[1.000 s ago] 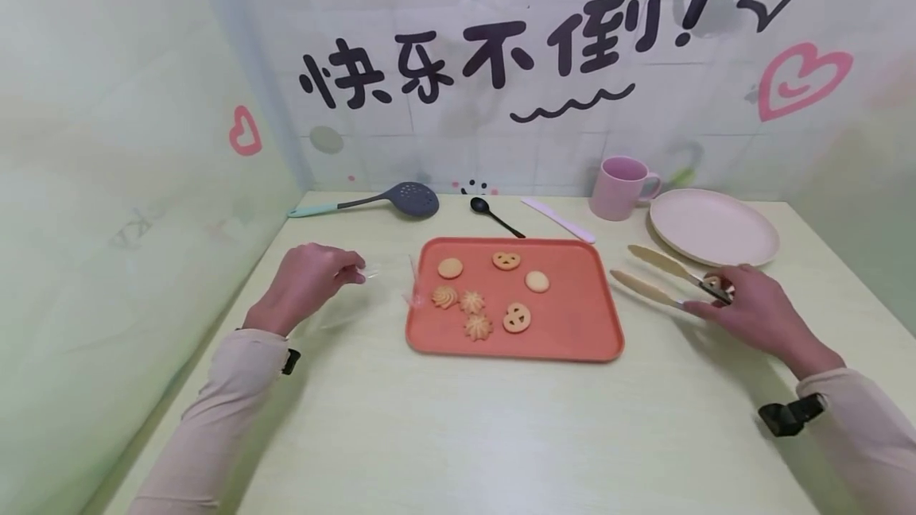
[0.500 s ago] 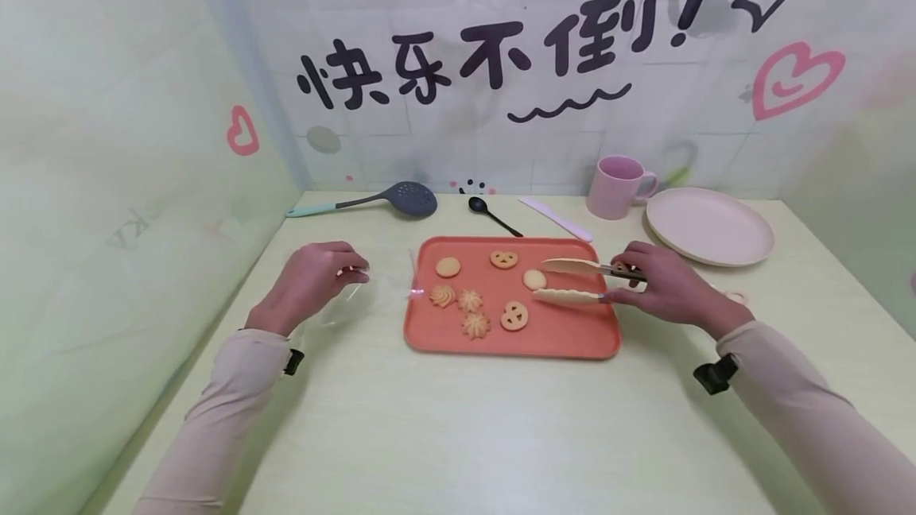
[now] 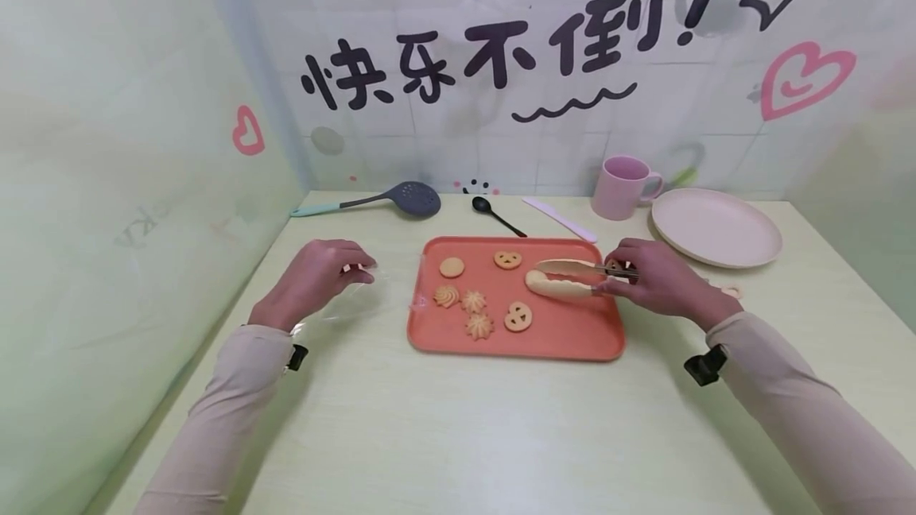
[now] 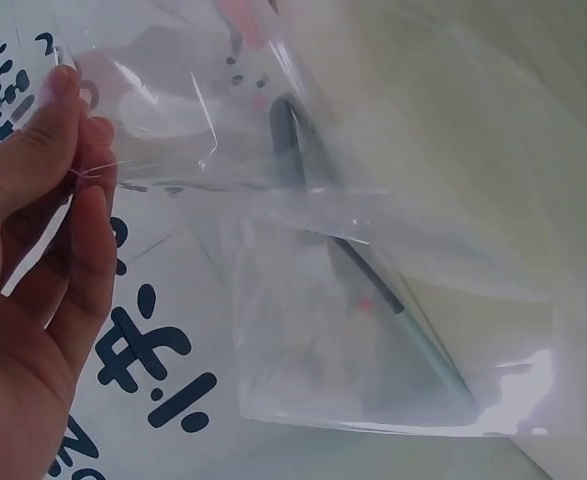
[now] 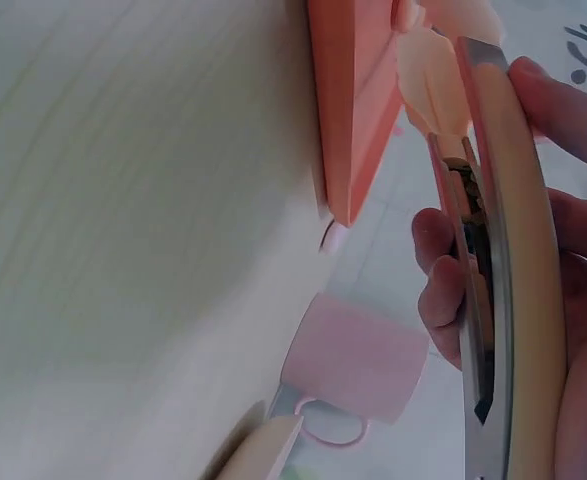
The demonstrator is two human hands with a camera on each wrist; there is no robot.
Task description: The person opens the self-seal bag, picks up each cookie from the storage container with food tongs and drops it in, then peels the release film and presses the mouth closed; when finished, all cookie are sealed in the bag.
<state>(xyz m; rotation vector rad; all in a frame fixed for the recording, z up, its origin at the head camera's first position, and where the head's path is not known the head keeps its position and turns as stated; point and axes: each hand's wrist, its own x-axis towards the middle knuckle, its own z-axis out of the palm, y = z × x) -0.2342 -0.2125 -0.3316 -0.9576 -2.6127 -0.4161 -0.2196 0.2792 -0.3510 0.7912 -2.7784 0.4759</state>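
My left hand [image 3: 315, 276] pinches the edge of a clear plastic bag [image 4: 303, 330] between thumb and fingers, left of the orange tray [image 3: 572, 340]. The bag's far end reaches the tray's left rim. In my right hand [image 3: 661, 280] is a pair of tongs [image 5: 518, 250] with cream tips and metal-edged handles. Their tips stand around a plain round cookie [image 3: 533, 281] on the right half of the tray, partly hiding it. Also on the tray lie another round cookie [image 3: 452, 267], two pretzel-shaped cookies [image 3: 507, 260] and three piped cookies [image 3: 479, 326].
Along the back lie a slotted skimmer [image 3: 417, 200], a black spoon [image 3: 483, 205] and a lilac knife [image 3: 560, 219]. A pink mug [image 3: 621, 191] and a pale pink plate [image 3: 716, 227] stand back right. A small pinkish object [image 3: 731, 291] lies behind my right wrist.
My right hand has brought the tongs left from beside the tray to over it, and their tips have come closer together around the round cookie. The left hand stays nearly still with the bag.
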